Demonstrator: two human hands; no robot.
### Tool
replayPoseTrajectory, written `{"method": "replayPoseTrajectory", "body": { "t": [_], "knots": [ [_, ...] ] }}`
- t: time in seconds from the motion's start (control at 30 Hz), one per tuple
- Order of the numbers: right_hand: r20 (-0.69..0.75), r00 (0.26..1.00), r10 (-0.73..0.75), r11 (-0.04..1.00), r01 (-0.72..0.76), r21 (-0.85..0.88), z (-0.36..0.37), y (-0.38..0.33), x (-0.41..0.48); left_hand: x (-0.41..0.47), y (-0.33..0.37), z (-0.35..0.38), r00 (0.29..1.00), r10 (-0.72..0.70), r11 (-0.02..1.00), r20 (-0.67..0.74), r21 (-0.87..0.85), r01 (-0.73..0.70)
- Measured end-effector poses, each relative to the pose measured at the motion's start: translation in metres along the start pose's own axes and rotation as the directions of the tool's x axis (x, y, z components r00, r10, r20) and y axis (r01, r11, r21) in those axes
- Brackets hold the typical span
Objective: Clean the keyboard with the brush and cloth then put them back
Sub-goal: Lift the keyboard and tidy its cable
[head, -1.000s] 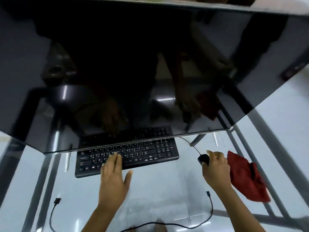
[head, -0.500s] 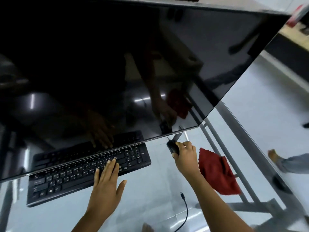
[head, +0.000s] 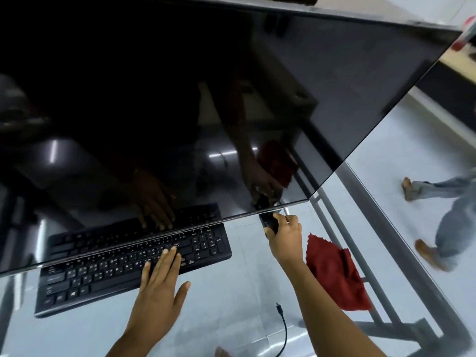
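A black keyboard [head: 108, 274] lies on the glass table [head: 231, 305], its far edge under the big dark screen [head: 206, 112]. My left hand [head: 159, 287] rests flat on the keyboard's right half, fingers straight. My right hand [head: 286, 238] grips a black mouse [head: 269, 222] at the screen's lower edge. A crumpled red cloth [head: 334, 274] lies on the glass just right of my right wrist. I see no brush.
A loose black cable [head: 283, 328] with a plug end lies on the glass near my right forearm. The table's grey metal frame [head: 360, 228] runs along the right. A person's legs [head: 443, 217] show on the floor at the right.
My right hand has pushed the mouse farther away, up to the screen's lower edge. The view has swung right. My left hand stays flat on the keyboard.
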State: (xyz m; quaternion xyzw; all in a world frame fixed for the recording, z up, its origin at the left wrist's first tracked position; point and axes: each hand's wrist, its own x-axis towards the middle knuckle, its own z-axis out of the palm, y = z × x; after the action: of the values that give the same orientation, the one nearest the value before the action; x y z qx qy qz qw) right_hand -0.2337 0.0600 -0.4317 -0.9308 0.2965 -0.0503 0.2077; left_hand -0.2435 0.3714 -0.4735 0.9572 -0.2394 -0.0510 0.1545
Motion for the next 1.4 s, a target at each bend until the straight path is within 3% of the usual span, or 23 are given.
{"method": "replayPoseTrajectory", "body": {
  "t": [0.2,0.3,0.4,0.57,0.63,0.77,0.93,1.03,1.07,1.13,1.2,1.27,1.33,1.4],
  "knots": [
    [-0.06,0.994,-0.09,0.993,0.085,-0.081,-0.003,-0.007,-0.027,-0.006,-0.008,-0.009,0.999,-0.029,0.999,-0.032,-0.016,0.029],
    [-0.022,0.97,-0.244,0.967,0.241,-0.082,0.008,-0.026,-0.06,-0.016,-0.023,-0.022,0.993,-0.091,0.996,-0.072,-0.028,0.089],
    [0.132,0.879,-0.458,0.883,0.467,-0.047,0.032,-0.061,-0.096,-0.038,-0.046,-0.036,0.957,-0.25,0.966,-0.145,-0.108,0.236],
    [0.326,0.622,-0.712,0.676,0.733,0.076,0.061,-0.14,-0.139,-0.081,-0.088,-0.062,0.79,-0.514,0.858,-0.335,-0.174,0.484],
    [0.363,0.53,-0.766,0.602,0.79,0.116,0.07,-0.176,-0.154,-0.105,-0.106,-0.07,0.665,-0.659,0.747,-0.351,-0.205,0.632],
    [0.385,0.464,-0.798,0.554,0.815,0.168,0.079,-0.224,-0.177,-0.13,-0.123,-0.065,0.488,-0.825,0.557,-0.285,-0.263,0.788],
    [0.413,0.426,-0.805,0.535,0.822,0.194,0.082,-0.246,-0.197,-0.151,-0.135,-0.055,0.551,-0.829,0.558,-0.09,-0.193,0.807],
    [0.459,0.454,-0.764,0.599,0.763,0.242,0.073,-0.25,-0.198,-0.139,-0.14,-0.079,0.576,-0.816,0.552,-0.047,-0.357,0.753],
    [0.486,0.485,-0.727,0.658,0.696,0.288,0.066,-0.254,-0.197,-0.13,-0.134,-0.095,0.611,-0.79,0.573,-0.055,-0.422,0.703],
    [0.595,0.518,-0.615,0.789,0.421,0.448,0.044,-0.266,-0.196,-0.109,-0.116,-0.133,0.646,-0.761,0.56,-0.063,-0.568,0.604],
    [0.717,0.412,-0.562,0.805,0.075,0.588,0.015,-0.274,-0.196,-0.09,-0.092,-0.174,0.69,-0.723,0.49,-0.035,-0.73,0.476],
    [0.739,0.309,-0.599,0.76,-0.072,0.646,-0.015,-0.275,-0.191,-0.074,-0.072,-0.206,0.74,-0.672,0.46,-0.027,-0.798,0.389],
    [0.717,0.274,-0.641,0.734,-0.056,0.677,-0.044,-0.274,-0.187,-0.063,-0.057,-0.229,0.766,-0.639,0.526,-0.068,-0.766,0.371],
    [0.68,0.338,-0.651,0.737,0.067,0.672,-0.076,-0.27,-0.183,-0.055,-0.04,-0.241,0.807,-0.56,0.689,-0.185,-0.644,0.331]
  ]
}}
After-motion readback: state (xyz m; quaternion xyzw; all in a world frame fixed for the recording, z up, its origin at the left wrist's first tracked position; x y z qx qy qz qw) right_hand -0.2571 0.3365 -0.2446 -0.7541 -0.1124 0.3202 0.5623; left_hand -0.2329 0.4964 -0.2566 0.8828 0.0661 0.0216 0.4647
